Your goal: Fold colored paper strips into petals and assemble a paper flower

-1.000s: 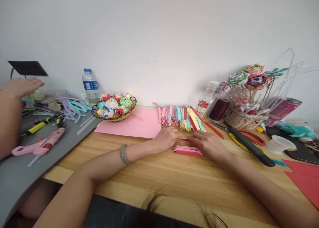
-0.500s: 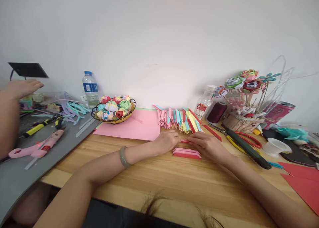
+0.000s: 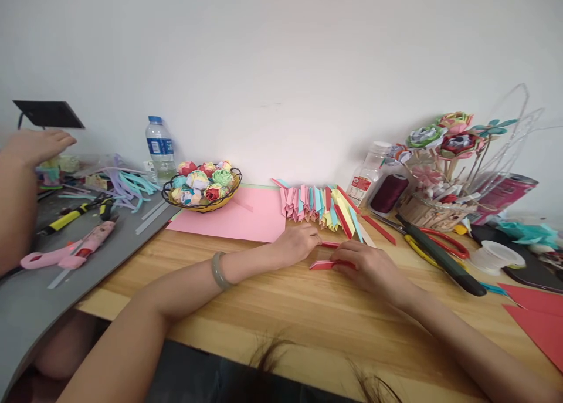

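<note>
A narrow red folded paper strip (image 3: pixel 331 244) bridges the gap between my hands, just above the wooden table. My left hand (image 3: pixel 299 246), with a bangle on its wrist, is closed with the fingertips pinching the strip's left end. My right hand (image 3: pixel 369 267) is at the strip's right end, its fingers bent around a small stack of pink and red folded strips (image 3: pixel 322 265); part of that stack is hidden under the fingers. Behind my hands stands a row of pink, blue and yellow folded paper pieces (image 3: pixel 303 205).
Pink paper (image 3: pixel 229 224) lies under a basket of paper flowers (image 3: pixel 202 206). Right: pliers (image 3: pixel 440 256), thread spool (image 3: pixel 389 195), flower pot (image 3: pixel 435 210), red sheets (image 3: pixel 534 332). Left: a glue gun (image 3: pixel 83 247), water bottle (image 3: pixel 159 148) and another person's hand (image 3: pixel 39 145).
My right hand has moved slightly toward me and its fingers now close over the stack of folded strips, which lay apart below it before. My left hand has kept its pinch.
</note>
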Motion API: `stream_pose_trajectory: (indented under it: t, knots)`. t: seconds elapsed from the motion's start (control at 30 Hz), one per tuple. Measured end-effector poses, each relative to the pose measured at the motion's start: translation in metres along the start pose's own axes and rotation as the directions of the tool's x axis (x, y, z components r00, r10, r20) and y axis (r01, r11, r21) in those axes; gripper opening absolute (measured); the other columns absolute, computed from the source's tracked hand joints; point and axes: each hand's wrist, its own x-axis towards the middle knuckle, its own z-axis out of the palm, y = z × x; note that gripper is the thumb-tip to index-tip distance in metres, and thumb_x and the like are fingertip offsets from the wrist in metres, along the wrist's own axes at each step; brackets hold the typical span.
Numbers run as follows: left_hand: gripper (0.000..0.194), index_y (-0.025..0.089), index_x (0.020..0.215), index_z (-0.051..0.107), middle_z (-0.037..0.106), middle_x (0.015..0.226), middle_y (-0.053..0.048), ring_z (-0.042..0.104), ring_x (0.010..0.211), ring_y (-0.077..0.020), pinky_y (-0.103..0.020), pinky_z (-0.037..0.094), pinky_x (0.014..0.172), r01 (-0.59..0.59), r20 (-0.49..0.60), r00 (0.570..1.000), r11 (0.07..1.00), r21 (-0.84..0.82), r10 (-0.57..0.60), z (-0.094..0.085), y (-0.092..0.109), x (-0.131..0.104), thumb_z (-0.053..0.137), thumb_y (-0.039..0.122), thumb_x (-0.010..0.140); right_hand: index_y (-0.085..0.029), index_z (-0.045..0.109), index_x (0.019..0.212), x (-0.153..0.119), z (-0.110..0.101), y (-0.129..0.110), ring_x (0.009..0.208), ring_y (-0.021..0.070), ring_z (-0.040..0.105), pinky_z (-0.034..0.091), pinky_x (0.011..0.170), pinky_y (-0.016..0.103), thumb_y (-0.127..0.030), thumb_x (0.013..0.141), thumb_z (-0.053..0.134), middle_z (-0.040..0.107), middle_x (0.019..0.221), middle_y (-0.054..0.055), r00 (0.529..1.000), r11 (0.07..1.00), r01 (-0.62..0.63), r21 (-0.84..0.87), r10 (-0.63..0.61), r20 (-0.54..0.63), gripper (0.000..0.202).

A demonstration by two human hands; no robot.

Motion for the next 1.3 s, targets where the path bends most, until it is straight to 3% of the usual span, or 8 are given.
stream_pose_trajectory:
  t: [0.13,0.47,0.7,0.87,1.1,1.3]
  knots:
    - [0.024,0.014,0.091,0.062,0.059,0.083,-0.004,0.051,0.082,-0.0147,-0.025,0.043,0.074,-0.006,-0.010,1.000,1.000,0.004,0.006,0.001,0.000,0.000,0.039,0.016,0.089,-0.020,0.064,0.083,0.000,-0.001,-0.002,0.085,0.0172,0.057,0.043,0.070,0.028,-0.021,0.088,0.041,0.063,0.091,0.006,0.999,0.999,0.043,0.017,-0.043,-0.011,0.024]
    - [0.022,0.014,0.088,0.062,0.060,0.083,-0.004,0.053,0.083,-0.0153,-0.026,0.044,0.074,-0.015,-0.022,1.000,1.000,-0.005,0.015,0.003,-0.003,-0.002,0.040,0.013,0.087,-0.018,0.061,0.080,0.000,-0.008,-0.016,0.070,0.0171,0.057,0.041,0.061,0.027,-0.023,0.091,0.033,0.062,0.076,0.005,0.992,0.994,0.107,0.021,-0.108,0.061,0.031]
    - [0.020,0.015,0.086,0.066,0.065,0.083,-0.003,0.057,0.082,-0.0129,-0.023,0.044,0.076,0.101,-0.029,0.993,0.959,-0.264,-0.112,-0.002,-0.001,0.003,0.047,0.013,0.083,-0.022,0.058,0.108,0.001,0.000,0.003,0.072,0.0168,0.058,0.042,0.064,0.028,-0.027,0.091,0.038,0.064,0.080,0.005,0.993,0.993,0.104,-0.053,-0.107,-0.050,0.027]
    - [0.014,0.016,0.081,0.068,0.067,0.081,-0.001,0.059,0.078,-0.0127,-0.022,0.045,0.073,0.200,0.013,0.977,0.892,-0.405,-0.213,-0.006,-0.001,0.006,0.055,0.017,0.079,-0.022,0.062,0.100,0.003,0.012,0.011,0.073,0.0156,0.057,0.042,0.064,0.026,-0.023,0.091,0.037,0.064,0.080,0.005,0.986,0.994,0.102,-0.037,-0.106,-0.130,0.027]
    - [0.023,0.017,0.088,0.067,0.067,0.089,-0.001,0.058,0.086,-0.0129,-0.024,0.043,0.081,0.179,0.042,0.983,0.887,-0.426,-0.178,-0.009,0.002,0.005,0.046,0.012,0.081,-0.021,0.063,0.092,0.007,0.021,0.014,0.075,0.0139,0.056,0.043,0.065,0.024,-0.024,0.090,0.038,0.060,0.086,0.006,0.986,1.000,-0.001,-0.023,-0.003,-0.168,0.026]
    - [0.021,0.017,0.088,0.067,0.066,0.081,-0.002,0.058,0.078,-0.0141,-0.025,0.044,0.071,0.168,0.032,0.985,0.902,-0.398,-0.170,-0.008,0.006,0.003,0.058,0.032,0.078,-0.021,0.066,0.093,0.009,0.019,0.015,0.074,0.0155,0.056,0.041,0.064,0.026,-0.026,0.091,0.038,0.063,0.083,0.006,0.984,0.997,0.003,-0.078,-0.017,-0.179,0.028]
